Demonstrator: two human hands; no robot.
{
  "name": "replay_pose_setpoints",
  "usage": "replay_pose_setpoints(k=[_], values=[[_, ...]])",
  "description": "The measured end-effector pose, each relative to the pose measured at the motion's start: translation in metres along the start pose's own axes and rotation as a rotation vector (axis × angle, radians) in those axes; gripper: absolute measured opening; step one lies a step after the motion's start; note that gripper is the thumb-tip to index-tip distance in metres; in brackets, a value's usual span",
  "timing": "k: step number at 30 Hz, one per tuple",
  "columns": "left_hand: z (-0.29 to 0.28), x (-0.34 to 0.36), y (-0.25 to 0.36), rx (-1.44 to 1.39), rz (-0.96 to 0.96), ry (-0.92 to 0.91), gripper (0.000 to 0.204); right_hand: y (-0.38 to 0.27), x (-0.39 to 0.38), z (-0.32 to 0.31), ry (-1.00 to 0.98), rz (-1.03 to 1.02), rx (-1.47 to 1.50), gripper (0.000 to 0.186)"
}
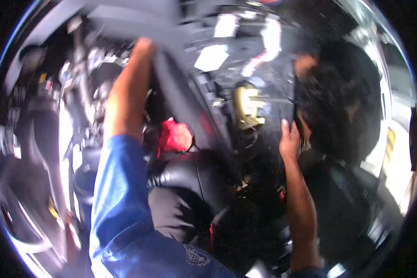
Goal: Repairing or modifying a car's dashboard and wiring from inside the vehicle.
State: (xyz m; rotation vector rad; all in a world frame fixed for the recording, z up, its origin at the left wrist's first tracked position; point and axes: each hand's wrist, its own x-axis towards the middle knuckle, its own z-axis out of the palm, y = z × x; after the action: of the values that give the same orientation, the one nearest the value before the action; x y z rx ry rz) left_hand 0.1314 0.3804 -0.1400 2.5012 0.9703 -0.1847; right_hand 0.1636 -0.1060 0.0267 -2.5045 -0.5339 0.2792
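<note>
My left arm, in a blue sleeve, stretches up and forward. My left hand (145, 45) is at a grey panel (129, 23), its fingers smeared by motion. On the right, my bare right forearm rises from the lower edge. My right hand (290, 141) is at the right edge of a large dark panel (275, 109), thumb and a finger along that edge, gripping it as far as the blur shows. A yellowish part (249, 105) and several white sheets or labels (211, 58) are on the panel. Between my arms runs a long dark grey trim piece (183, 85).
Close to my right hand a person (343, 102) in dark clothing leans in. Below the trim piece are a bright red object (176, 135) and a black padded seat (180, 178). Blurred metal parts and cables (85, 88) lie left of my left arm.
</note>
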Motion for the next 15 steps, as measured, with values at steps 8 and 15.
replay_pose_setpoints(k=[8, 15], values=[[0.021, -0.043, 0.224, 0.137, 0.670, -0.075, 0.023, 0.015, 0.001, 0.009, -0.048, 0.133, 0.006, 0.081], [0.118, -0.055, 0.203, 0.068, 0.872, -0.252, 0.024, 0.026, -0.003, 0.004, 0.028, 0.092, -0.066, 0.071]])
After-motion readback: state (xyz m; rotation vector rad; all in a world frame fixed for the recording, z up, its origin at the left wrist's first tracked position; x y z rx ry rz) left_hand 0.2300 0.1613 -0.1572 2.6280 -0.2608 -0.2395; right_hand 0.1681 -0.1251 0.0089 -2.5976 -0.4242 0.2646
